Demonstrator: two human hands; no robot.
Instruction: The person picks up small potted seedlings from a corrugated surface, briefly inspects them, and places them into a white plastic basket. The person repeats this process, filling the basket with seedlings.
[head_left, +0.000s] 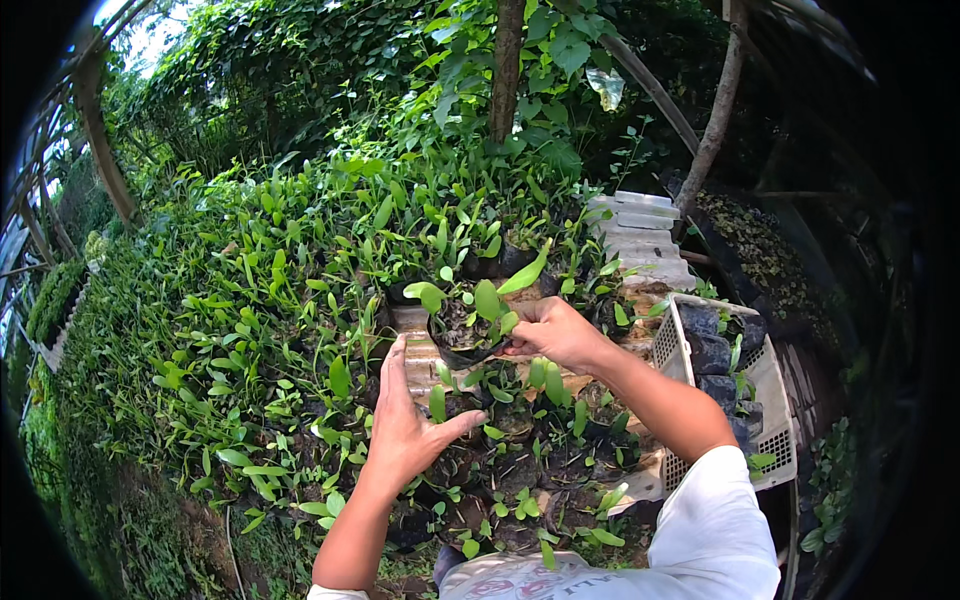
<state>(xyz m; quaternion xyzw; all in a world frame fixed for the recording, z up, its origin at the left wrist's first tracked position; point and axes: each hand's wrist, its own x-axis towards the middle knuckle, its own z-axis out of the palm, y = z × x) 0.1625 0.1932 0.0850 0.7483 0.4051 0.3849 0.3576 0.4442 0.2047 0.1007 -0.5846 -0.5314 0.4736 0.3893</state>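
A black plastic grow bag (459, 352) filled with soil and leaf litter hangs from my right hand (553, 334), whose fingers pinch its rim on the right side. Several broad green leaves (487, 300) rise from the bag. Below and to the left, my left hand (411, 420) is spread, thumb and fingers apart, with nothing in it. A bare strip of corrugated sheet (414, 324) shows beneath the held bag. Around both hands stand potted seedlings (551, 382) in dark bags.
A pale plastic crate (679, 349) at the right holds several dark bags (712, 352) with plants. Corrugated sheeting (637, 232) extends behind it. Dense seedlings (247, 322) cover the left. A trunk (507, 75) and a slanting wooden post (716, 112) stand at the back.
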